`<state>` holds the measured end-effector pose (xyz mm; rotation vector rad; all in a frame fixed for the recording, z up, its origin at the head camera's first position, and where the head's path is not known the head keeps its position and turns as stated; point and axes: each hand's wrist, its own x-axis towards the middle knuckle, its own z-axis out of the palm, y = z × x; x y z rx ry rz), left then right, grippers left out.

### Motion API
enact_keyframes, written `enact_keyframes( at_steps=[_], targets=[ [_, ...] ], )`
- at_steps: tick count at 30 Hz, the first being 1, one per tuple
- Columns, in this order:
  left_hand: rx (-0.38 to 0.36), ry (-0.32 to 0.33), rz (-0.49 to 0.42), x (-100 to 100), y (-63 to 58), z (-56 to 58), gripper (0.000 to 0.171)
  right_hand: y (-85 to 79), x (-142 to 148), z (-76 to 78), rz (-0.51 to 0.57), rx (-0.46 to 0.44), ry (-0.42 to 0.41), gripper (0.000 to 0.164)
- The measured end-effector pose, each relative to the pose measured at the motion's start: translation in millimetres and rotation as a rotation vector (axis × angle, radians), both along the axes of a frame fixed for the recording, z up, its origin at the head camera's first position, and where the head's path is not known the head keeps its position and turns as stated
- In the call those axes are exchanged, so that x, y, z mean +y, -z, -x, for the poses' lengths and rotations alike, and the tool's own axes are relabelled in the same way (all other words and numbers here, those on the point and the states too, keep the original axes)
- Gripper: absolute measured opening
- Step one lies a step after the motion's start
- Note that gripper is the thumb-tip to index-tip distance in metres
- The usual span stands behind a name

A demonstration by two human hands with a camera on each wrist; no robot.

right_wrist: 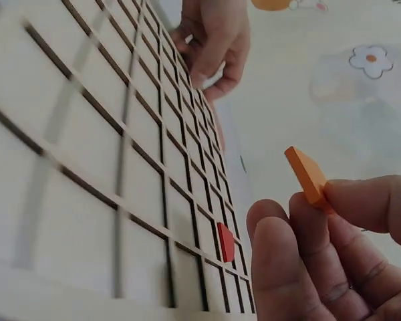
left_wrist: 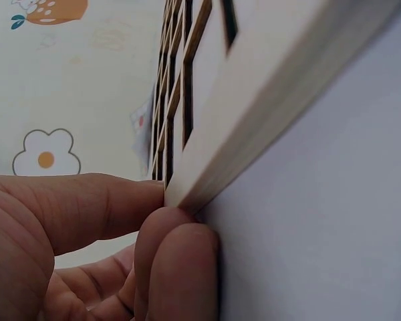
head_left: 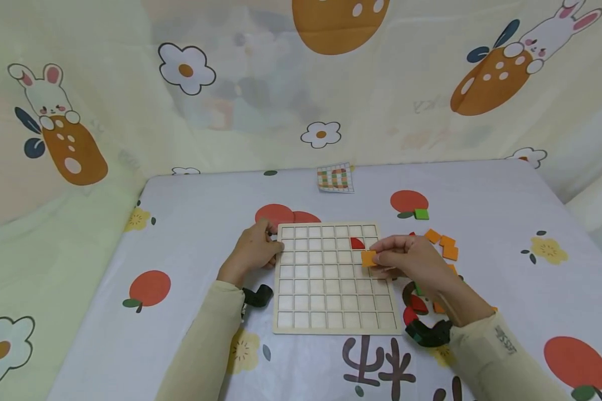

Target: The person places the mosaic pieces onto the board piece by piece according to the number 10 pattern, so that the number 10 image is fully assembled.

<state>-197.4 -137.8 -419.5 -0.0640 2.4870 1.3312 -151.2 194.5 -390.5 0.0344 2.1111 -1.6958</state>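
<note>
A wooden grid board (head_left: 311, 329) lies on the table, with a red quarter-circle piece (head_left: 357, 243) in one cell near its upper right. At the board's left edge, my left hand (head_left: 253, 248) grips the frame; the left wrist view has the thumb (left_wrist: 100, 207) at the rim and curled fingers (left_wrist: 184, 267) below it. My right hand (head_left: 413, 259) pinches an orange square tile (head_left: 368, 258) between thumb and fingers, over the board's right side. In the right wrist view the orange tile (right_wrist: 309, 177) is tilted up, apart from the grid.
Right of the board lie several loose pieces: orange tiles (head_left: 450, 253), a green tile (head_left: 421, 214) at the back, and a red piece (head_left: 418, 304) partly beside my right wrist. A small pattern card (head_left: 335, 178) lies behind the board. A printed curtain (head_left: 251, 139) hangs along the table's back edge.
</note>
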Motion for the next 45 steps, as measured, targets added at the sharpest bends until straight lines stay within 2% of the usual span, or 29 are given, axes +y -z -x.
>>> enact_keyframes(
  at_steps=[7, 14, 24, 36, 40, 45],
  targets=[
    [0.002, 0.008, 0.004, -0.9, 1.1, -0.3, 0.027, 6.3, -15.1, 38.4, 0.032, -0.046, 0.057, 0.031],
    [0.004, 0.006, 0.006, -1.4, 0.4, 0.5, 0.026, 15.1, -23.5, 56.0, -0.009, -0.045, 0.05, 0.032],
    [0.003, 0.004, 0.004, -1.4, 0.1, 1.8, 0.027, 11.8, -30.8, 61.3, -0.055, -0.067, 0.003, 0.034],
    [0.013, 0.016, 0.022, -0.3, 1.0, 1.7, 0.026, 13.6, -40.0, 61.9, -0.115, -0.05, 0.011, 0.026],
    [0.001, 0.021, -0.013, -3.2, 0.4, 1.7, 0.028, 15.6, -41.0, 62.1, -0.112, -0.044, 0.005, 0.025],
    [-0.037, 0.009, -0.112, -8.4, -1.3, 1.4, 0.03, 16.8, -42.2, 62.3, -0.118, -0.03, 0.009, 0.023]
  ],
)
